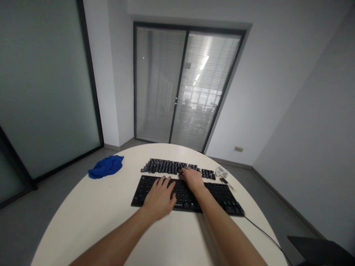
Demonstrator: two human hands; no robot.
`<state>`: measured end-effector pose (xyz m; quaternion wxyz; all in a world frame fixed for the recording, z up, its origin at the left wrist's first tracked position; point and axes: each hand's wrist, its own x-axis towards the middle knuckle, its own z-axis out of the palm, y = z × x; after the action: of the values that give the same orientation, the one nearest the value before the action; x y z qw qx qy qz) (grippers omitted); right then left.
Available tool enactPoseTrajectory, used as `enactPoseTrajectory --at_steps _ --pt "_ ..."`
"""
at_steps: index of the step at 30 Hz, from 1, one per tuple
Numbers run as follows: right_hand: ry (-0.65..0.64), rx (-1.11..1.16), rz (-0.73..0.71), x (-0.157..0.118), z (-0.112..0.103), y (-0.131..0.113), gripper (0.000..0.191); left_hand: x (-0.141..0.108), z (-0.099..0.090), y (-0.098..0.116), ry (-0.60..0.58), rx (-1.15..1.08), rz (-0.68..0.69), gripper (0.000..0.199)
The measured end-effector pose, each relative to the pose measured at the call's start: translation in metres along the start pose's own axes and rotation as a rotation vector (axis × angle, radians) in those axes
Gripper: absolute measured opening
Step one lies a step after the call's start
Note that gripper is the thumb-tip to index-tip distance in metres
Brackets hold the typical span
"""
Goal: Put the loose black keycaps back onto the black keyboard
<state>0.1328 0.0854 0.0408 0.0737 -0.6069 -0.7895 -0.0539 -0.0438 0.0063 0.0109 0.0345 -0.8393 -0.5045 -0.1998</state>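
Observation:
A black keyboard (180,192) lies on the round table, most key positions on its left and middle bare of caps and its right end still bearing keys. My left hand (159,197) rests over the keyboard's left part, fingers spread. Behind the keyboard, loose black keycaps (163,166) are laid out in rows. My right hand (192,178) reaches across the keyboard to the near edge of those rows, its fingers curled together at a dark keycap (179,174). The fingertips are small and partly hidden.
A crumpled blue cloth (107,167) lies on the left of the cream table (111,214). Clear crumpled plastic (221,171) and a small dark-headed tool (224,181) sit to the right. The keyboard cable (263,232) runs off the right edge, near a black object (321,249).

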Motion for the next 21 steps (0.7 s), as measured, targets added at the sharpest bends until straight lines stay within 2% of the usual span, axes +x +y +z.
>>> enactPoseTrajectory --at_steps 8,13,17,21 --pt "0.101 0.142 0.046 -0.032 -0.002 0.017 0.022 0.000 0.001 -0.002 -0.014 0.000 0.004 0.048" --pt "0.177 0.586 0.089 -0.054 -0.001 0.034 0.023 0.001 0.000 -0.002 -0.024 0.006 -0.005 0.048" --pt "0.064 0.678 -0.090 -0.073 -0.005 0.045 0.024 0.000 -0.001 -0.001 -0.036 -0.001 -0.010 0.049" --pt "0.023 0.692 -0.121 -0.083 -0.014 0.053 0.026 0.000 -0.001 -0.002 -0.049 -0.013 -0.009 0.048"
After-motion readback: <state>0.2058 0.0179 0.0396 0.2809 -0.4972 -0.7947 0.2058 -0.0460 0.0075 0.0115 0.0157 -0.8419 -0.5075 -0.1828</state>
